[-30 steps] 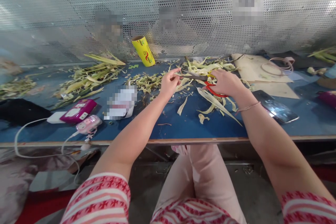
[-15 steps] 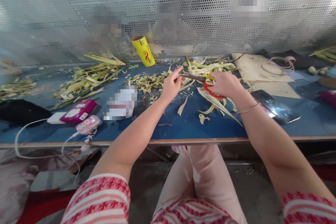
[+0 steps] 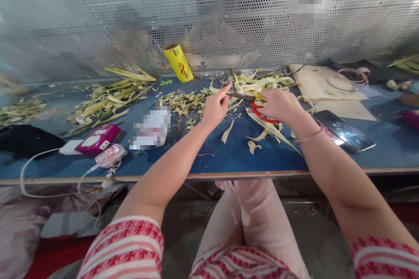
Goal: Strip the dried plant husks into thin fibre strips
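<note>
Right hand: closed around the red handles of the scissors, fingers curled through the loops; a thin bracelet sat on the wrist. The dark blades pointed left, lying nearly level above the tabletop; whether they were parted or shut could not be told.

Left hand: raised just beside the blade tips, forefinger stretched toward them, remaining fingers loosely curled. Whether it pinched a strip could not be told.

Leaf strips: pale green-yellow, heaped under and behind both hands, with loose pieces scattered toward the near edge.

Chopped trimmings: small pile, left of the left hand.

Long leaves: bundle lying farther left.

Yellow roll: tilted against the perforated metal screen at the back.

Magenta device and small pink gadget: near the left front, the gadget with a white cable running off the edge.

Phone: dark, flat, just right of the right forearm.

Cardboard sheet: at the right rear, with a pink cord coiled on it.
</note>
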{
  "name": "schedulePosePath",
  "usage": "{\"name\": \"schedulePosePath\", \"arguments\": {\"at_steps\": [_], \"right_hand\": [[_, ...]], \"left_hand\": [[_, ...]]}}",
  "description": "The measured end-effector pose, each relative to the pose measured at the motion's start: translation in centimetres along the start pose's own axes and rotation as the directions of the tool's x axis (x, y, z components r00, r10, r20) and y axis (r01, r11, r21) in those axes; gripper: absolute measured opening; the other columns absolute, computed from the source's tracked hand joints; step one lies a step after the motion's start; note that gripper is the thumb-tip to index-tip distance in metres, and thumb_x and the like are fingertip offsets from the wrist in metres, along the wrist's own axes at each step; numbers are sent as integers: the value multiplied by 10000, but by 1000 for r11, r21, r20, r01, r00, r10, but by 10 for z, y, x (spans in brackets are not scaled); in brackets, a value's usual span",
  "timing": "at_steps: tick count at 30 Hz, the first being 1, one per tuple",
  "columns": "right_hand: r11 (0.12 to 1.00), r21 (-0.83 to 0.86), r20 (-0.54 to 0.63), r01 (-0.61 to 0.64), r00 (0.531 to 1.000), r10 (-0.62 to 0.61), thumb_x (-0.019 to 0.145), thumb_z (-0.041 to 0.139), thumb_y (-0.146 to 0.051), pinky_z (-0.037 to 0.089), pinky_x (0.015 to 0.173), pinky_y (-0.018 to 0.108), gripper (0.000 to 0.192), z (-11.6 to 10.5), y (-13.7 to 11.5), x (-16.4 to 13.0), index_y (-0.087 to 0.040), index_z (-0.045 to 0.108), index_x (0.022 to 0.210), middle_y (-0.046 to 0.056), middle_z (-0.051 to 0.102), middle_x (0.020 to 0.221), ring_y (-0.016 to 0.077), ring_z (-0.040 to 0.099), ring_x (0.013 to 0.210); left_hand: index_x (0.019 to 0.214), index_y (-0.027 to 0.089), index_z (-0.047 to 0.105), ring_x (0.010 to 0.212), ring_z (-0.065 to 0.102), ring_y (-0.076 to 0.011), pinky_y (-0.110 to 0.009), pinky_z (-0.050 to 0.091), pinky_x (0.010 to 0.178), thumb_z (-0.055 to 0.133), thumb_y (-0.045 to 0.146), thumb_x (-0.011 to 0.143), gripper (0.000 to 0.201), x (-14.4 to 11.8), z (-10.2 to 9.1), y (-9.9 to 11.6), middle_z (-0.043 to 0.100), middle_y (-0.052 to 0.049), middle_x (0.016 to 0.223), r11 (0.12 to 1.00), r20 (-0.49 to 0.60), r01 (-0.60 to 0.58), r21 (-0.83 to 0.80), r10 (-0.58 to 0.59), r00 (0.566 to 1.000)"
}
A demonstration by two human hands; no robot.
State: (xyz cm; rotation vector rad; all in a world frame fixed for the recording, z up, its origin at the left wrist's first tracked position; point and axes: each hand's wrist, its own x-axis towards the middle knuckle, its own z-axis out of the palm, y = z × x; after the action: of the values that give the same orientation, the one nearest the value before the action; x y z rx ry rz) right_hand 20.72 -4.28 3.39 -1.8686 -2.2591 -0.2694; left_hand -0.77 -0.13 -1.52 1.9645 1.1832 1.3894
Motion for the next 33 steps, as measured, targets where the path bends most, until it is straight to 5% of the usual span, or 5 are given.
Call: {"name": "schedulePosePath", "arguments": {"at_steps": [12, 28, 33], "right_hand": [[1000, -24, 25, -8, 1000, 8, 784, 579, -517, 433, 655, 332, 417, -3, 3, 2, -195, 723, 1006, 128, 728, 946, 296, 658, 867], [1000, -5, 17, -16, 1000, 16, 769, 590, -540, 430, 657, 335, 407, -3, 7, 3, -227, 736, 985, 113, 736, 929, 295, 654, 865], [1000, -1, 11, -22, 1000, 22, 771, 590, -487, 432, 654, 336, 364, -3, 6, 3, -223, 730, 979, 109, 732, 917, 292, 660, 853]], "left_hand": [[1350, 221, 618, 671, 696, -94, -213, 542, 689, 464, 92, 913, 481, 2, 1, -7, 795, -48, 973, 988, 35, -136, 74, 133, 990], [1280, 249, 678, 679, 656, -132, -269, 523, 783, 543, 108, 878, 446, -2, -1, 7, 777, -40, 887, 987, 51, 74, -146, -67, 996], [1287, 255, 670, 744, 671, -131, -264, 529, 773, 530, 110, 882, 453, -1, 0, 4, 769, -59, 1059, 989, 53, 64, -134, -57, 997]]}}
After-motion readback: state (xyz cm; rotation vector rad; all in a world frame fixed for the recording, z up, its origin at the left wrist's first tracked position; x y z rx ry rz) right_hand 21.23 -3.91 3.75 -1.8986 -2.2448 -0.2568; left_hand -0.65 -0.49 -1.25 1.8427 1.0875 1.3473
